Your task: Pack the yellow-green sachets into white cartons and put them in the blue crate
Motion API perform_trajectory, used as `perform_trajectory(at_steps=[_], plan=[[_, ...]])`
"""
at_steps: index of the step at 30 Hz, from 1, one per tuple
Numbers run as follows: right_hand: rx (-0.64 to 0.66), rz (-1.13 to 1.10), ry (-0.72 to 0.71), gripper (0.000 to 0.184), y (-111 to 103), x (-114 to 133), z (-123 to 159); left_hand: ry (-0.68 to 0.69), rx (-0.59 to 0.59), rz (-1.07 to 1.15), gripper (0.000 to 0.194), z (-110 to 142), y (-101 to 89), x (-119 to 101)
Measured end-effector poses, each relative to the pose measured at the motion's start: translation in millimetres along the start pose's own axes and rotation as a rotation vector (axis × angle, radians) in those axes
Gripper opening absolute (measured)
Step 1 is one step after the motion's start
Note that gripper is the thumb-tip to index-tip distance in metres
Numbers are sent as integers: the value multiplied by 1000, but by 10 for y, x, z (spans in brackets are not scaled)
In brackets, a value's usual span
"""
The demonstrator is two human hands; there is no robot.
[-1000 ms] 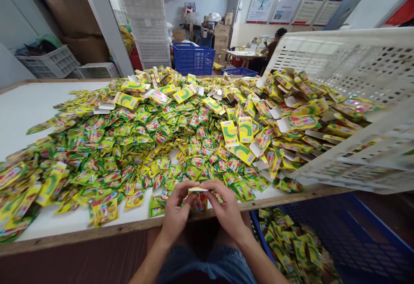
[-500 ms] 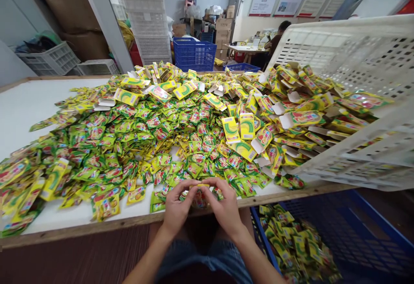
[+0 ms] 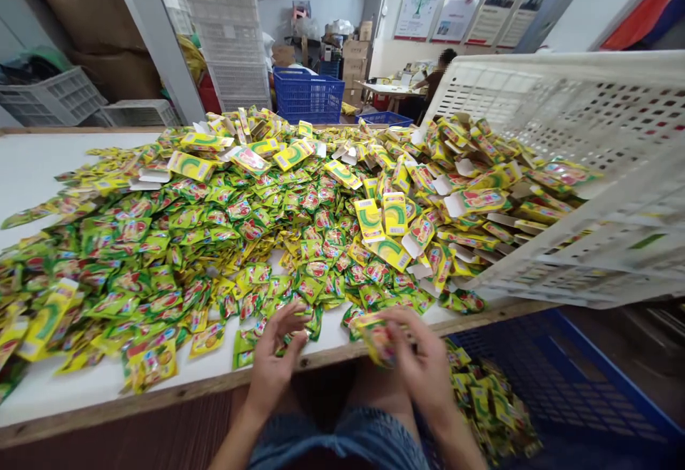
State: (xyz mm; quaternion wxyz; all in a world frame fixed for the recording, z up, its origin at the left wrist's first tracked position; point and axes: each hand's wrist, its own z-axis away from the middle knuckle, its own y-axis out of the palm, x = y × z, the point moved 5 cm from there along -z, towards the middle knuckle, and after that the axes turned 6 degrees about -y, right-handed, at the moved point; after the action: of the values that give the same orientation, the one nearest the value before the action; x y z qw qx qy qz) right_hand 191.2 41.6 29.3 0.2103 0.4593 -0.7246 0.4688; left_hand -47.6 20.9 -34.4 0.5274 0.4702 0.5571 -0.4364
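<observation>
My right hand (image 3: 414, 356) is closed round a small yellow-green carton (image 3: 377, 338), held at the table's front edge, above the left end of the blue crate (image 3: 561, 384). My left hand (image 3: 272, 356) hovers over the table edge with its fingers loosely spread and nothing in them, close to the nearest sachets (image 3: 300, 292). A large heap of green and yellow sachets and flat yellow cartons (image 3: 369, 217) covers the white table (image 3: 32, 170).
A white perforated crate (image 3: 589, 170) lies tipped on the table at right, spilling cartons. The blue crate below holds several filled cartons (image 3: 481, 402). Stacked white crates (image 3: 230, 35) and a blue basket (image 3: 307, 95) stand behind. A person sits at a far table (image 3: 436, 74).
Both hands held the carton together in front of me. Now my right hand has carried it to the right toward the blue crate, and my left hand has let go and opened.
</observation>
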Motion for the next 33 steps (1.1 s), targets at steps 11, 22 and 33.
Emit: perform_trajectory(at_steps=[11, 22, 33], plan=[[116, 531, -86, 30, -154, -726, -734, -2, -68, -151, 16, -5, -35, 27], [231, 183, 93, 40, 211, -493, -681, -117, -70, 97, 29, -59, -5, 72], [111, 42, 127, 31, 558, -350, -698, -358, -56, 510, 53, -141, 192, 74]])
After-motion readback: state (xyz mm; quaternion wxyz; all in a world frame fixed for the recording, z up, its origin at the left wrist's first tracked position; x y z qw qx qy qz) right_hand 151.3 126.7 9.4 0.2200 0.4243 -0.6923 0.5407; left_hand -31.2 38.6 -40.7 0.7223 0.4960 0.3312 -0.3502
